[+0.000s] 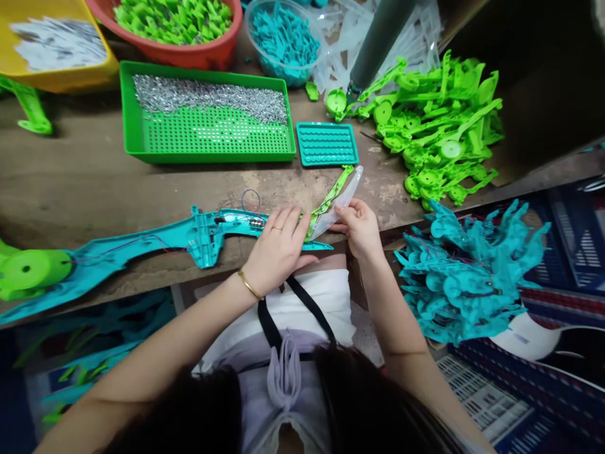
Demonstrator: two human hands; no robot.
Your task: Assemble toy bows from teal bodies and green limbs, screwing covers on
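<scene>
A long teal plastic toy-weapon shell (149,246) lies along the bench's front edge, with thin wires and a small electrical part inside. My left hand (280,243) rests over its right end, fingers stretched out and covering part of it. My right hand (359,227) pinches a translucent white curved plastic piece (348,192) between thumb and fingers. That piece stands at a slant beside a slim bright green part (333,192), whose lower end meets the shell near my left fingertips. Whether the white and green pieces are joined, I cannot tell.
Behind lie a green tray (208,154) of small metal screws and a small teal tray (328,145). A red basin (189,53), yellow bin (85,79) and clear tub (283,66) hold parts. Green parts (439,126) surround a grey post (378,47); teal shells (467,271) are heaped right.
</scene>
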